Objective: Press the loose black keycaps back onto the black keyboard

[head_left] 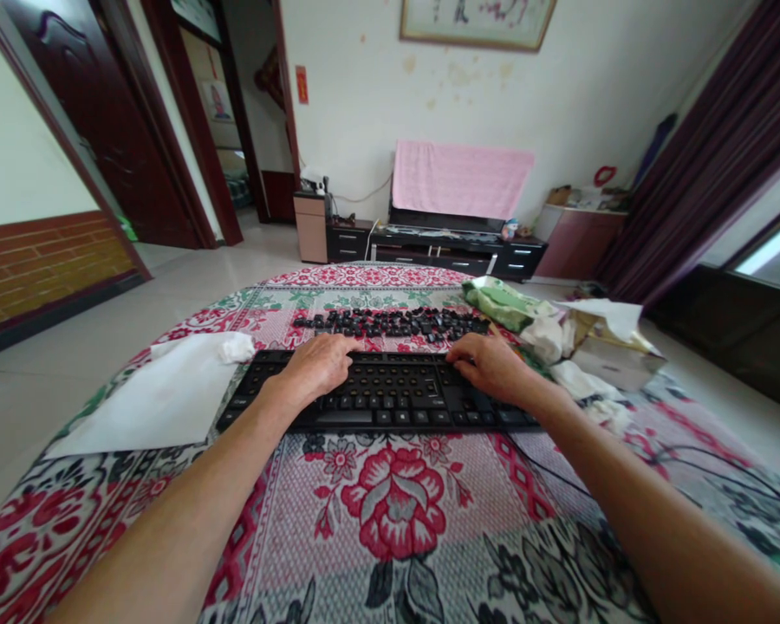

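Note:
A black keyboard (393,381) lies in front of me on the tablecloth. Bare key stems show across its middle rows, while several keys in the lower rows carry their caps. My left hand (321,360) is over its upper left part, index finger stretched to the right along the back edge; the other fingers are partly hidden. At the upper right, my right hand (489,364) has its fingers bent and thumb drawn close to them, touching the keyboard; anything between the fingertips is too small to make out. Loose black keycaps (396,323) are spread in a long heap behind the keyboard.
White paper (156,394) with a crumpled tissue (237,347) lies left. On the right are a green package (503,303), crumpled tissues (546,336) and an opened box (614,355). A black cable (546,468) runs under my right arm across the flowered tablecloth (396,503).

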A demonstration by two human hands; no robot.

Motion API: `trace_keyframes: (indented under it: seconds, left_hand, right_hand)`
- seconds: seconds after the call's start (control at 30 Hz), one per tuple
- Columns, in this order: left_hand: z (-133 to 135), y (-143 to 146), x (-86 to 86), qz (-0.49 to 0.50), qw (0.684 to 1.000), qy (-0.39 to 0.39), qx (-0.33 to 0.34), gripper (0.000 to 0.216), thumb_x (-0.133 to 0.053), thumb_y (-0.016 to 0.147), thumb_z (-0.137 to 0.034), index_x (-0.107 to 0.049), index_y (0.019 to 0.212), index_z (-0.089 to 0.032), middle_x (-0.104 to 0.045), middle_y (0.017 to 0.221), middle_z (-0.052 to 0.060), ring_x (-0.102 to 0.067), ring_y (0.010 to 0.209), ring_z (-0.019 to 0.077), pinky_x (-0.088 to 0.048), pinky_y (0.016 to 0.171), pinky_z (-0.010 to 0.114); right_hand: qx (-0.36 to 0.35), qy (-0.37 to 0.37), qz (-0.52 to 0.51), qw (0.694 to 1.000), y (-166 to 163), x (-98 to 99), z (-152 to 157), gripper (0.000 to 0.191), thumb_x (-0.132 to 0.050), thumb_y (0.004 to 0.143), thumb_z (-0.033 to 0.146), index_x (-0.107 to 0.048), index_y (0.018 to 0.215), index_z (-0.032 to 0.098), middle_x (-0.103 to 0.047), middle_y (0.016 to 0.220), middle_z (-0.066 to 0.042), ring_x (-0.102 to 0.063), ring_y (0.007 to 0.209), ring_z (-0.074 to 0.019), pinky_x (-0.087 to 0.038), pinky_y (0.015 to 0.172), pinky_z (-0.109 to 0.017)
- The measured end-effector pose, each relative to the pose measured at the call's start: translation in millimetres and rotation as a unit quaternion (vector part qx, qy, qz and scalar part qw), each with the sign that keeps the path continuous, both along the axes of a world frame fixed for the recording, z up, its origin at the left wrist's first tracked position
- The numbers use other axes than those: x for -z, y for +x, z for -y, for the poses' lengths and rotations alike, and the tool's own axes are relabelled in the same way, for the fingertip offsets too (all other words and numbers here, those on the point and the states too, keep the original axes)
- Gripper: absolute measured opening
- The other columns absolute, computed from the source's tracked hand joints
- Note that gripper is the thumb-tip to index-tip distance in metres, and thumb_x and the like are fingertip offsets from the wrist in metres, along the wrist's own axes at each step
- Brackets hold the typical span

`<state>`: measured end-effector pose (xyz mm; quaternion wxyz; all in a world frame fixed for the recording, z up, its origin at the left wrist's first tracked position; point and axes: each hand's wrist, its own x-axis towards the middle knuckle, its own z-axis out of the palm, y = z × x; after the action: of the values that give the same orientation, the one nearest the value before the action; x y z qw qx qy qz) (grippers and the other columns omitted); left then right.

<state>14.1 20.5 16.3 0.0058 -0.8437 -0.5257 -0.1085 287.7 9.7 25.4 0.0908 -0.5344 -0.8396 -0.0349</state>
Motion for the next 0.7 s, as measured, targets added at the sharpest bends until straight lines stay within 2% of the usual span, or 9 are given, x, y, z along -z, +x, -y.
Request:
trace_keyframes:
  seconds: [0.13, 0.27, 0.33, 0.43, 0.57, 0.7]
  left_hand:
    - [-0.1, -1.5, -1.2, -0.028, 1.0, 0.003, -0.009, 0.026, -0.045, 0.073, -0.021, -0.063, 0.092, -0.025, -0.065, 0.089, 0.003, -0.058, 0.085, 0.0188, -0.043, 0.077, 0.03]
    - [3.8, 8.9, -2.4, -0.003, 0.998, 0.062, -0.025, 0.026, -0.042, 0.076, -0.018, -0.062, 0.092, -0.021, -0.062, 0.091, 0.005, -0.057, 0.086, 0.0177, -0.042, 0.078, 0.03]
    - [5.1, 16.6, -1.2, 0.026, 0.997, 0.073, 0.016, 0.025, -0.042, 0.078, -0.021, -0.061, 0.093, -0.021, -0.061, 0.095, 0.005, -0.055, 0.089, 0.0171, -0.042, 0.081, 0.029]
    - [4.8, 24.2, 3.6, 0.043, 0.995, 0.062, 0.067, 0.024, -0.042, 0.079, -0.024, -0.061, 0.093, -0.02, -0.061, 0.096, 0.004, -0.055, 0.092, 0.0165, -0.041, 0.085, 0.029]
    - [3.1, 24.5, 9.2, 0.041, 0.995, 0.052, 0.075, 0.024, -0.042, 0.079, -0.022, -0.061, 0.094, -0.02, -0.062, 0.097, 0.004, -0.055, 0.092, 0.017, -0.04, 0.086, 0.031]
    - [3.6, 23.2, 8.9, 0.043, 0.995, 0.048, 0.074, 0.024, -0.042, 0.078, -0.022, -0.061, 0.093, -0.02, -0.062, 0.096, 0.004, -0.055, 0.091, 0.017, -0.04, 0.086, 0.032]
  right_hand:
    - [-0.024, -0.007, -0.009, 1.0, -3.7, -0.7, 2.5, 0.024, -0.047, 0.07, 0.017, -0.066, 0.085, 0.018, -0.064, 0.088, -0.007, -0.057, 0.082, -0.0187, -0.04, 0.076, -0.028]
    - [-0.012, 0.019, -0.035, 0.999, -0.4, -2.0, -10.5, 0.026, -0.045, 0.072, 0.02, -0.067, 0.087, 0.019, -0.065, 0.087, -0.006, -0.057, 0.079, -0.0179, -0.041, 0.073, -0.027]
    - [0.003, 0.051, -0.029, 0.998, 0.2, -3.7, -23.7, 0.027, -0.045, 0.073, 0.022, -0.067, 0.087, 0.019, -0.065, 0.086, -0.006, -0.056, 0.08, -0.0181, -0.04, 0.073, -0.027]
    - [0.017, 0.049, 0.017, 0.998, -3.5, -5.4, -44.3, 0.026, -0.046, 0.073, 0.024, -0.068, 0.088, 0.021, -0.065, 0.083, -0.005, -0.056, 0.08, -0.0185, -0.039, 0.073, -0.027]
    - [0.017, 0.03, 0.071, 0.997, -12.8, -1.6, -60.0, 0.027, -0.05, 0.071, 0.023, -0.066, 0.093, 0.024, -0.063, 0.087, -0.005, -0.054, 0.086, -0.0191, -0.038, 0.076, -0.026]
    - [0.028, 0.023, 0.08, 0.996, -17.5, 5.9, -64.2, 0.027, -0.052, 0.071, 0.024, -0.065, 0.094, 0.025, -0.06, 0.092, -0.006, -0.052, 0.092, -0.0197, -0.037, 0.079, -0.025]
